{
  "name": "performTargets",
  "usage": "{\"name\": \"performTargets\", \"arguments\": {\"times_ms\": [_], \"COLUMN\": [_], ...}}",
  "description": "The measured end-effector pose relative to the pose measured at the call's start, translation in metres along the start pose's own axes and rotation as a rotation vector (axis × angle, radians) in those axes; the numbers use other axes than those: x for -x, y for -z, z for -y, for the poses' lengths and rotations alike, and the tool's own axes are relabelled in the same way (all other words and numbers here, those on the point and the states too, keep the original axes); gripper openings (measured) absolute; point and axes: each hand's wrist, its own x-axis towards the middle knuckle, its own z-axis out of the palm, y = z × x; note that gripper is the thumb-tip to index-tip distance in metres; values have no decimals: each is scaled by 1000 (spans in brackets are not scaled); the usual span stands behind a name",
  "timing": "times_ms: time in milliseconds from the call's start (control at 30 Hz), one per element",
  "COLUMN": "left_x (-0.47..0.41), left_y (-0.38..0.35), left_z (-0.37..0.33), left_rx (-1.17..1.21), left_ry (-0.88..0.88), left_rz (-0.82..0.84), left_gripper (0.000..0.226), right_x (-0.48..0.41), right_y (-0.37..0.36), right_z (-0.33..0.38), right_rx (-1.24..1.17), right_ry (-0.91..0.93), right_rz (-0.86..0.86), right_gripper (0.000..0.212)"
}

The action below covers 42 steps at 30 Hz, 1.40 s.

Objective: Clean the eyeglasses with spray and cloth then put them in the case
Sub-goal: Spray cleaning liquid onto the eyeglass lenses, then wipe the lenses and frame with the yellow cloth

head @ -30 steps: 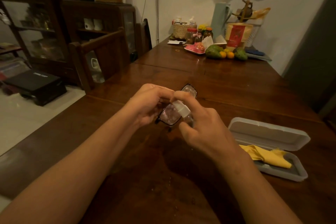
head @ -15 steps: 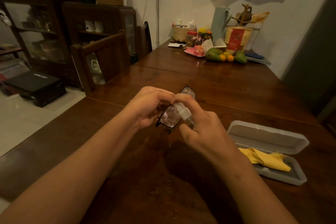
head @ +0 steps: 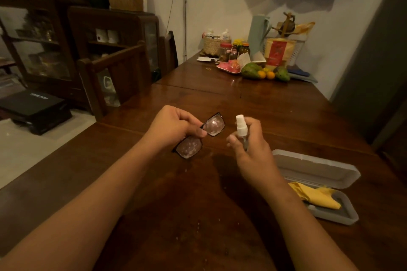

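My left hand (head: 176, 126) pinches black-framed eyeglasses (head: 213, 125) at the bridge, holding them above the wooden table (head: 275, 112). Both lenses are speckled with droplets. My right hand (head: 251, 152) grips a small clear spray bottle (head: 241, 131) with a white nozzle, upright, just right of the glasses and apart from them. A grey eyeglass case (head: 317, 165) lies open at the right, lid tilted back. A yellow cloth (head: 317, 197) lies crumpled in the case's tray.
Small droplets dot the table in front of me. At the far end stand a basket, jars, a pink plate and fruit (head: 262, 72). A wooden chair (head: 114, 77) and dark cabinets stand to the left, a black box (head: 33, 108) on the floor.
My right hand has drawn the spray bottle to the right, away from the lenses. The glasses now show in full, with both lenses wet.
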Motion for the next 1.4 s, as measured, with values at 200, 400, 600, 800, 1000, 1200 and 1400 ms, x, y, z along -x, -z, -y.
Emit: {"name": "performTargets", "arguments": {"times_ms": [200,400,600,800,1000,1200,1400], "left_x": [-7,-7,-7,-7,-6,-7,-7], "left_y": [9,13,12,10,10,6,-1], "left_z": [4,6,6,6,8,14,17], "left_rx": [-88,-146,-172,-183,-221,-333,-396], "left_ry": [-42,-81,-103,-95,-107,-135,-185], "left_rz": [-81,-125,-103,-85,-71,-15,5], "left_gripper": [18,16,16,15,16,16,18], "right_x": [0,-1,-4,-7,-6,13,40], "right_y": [-7,-13,-12,-11,-9,22,77], "right_z": [-2,0,2,-1,0,28,32], "right_rx": [-39,166,24,79,65,9,188], "right_ry": [-20,-5,-48,-125,-197,-239,-208], "right_rz": [218,229,99,17,-40,0,96], "right_gripper": [24,14,20,37,61,52,18]}}
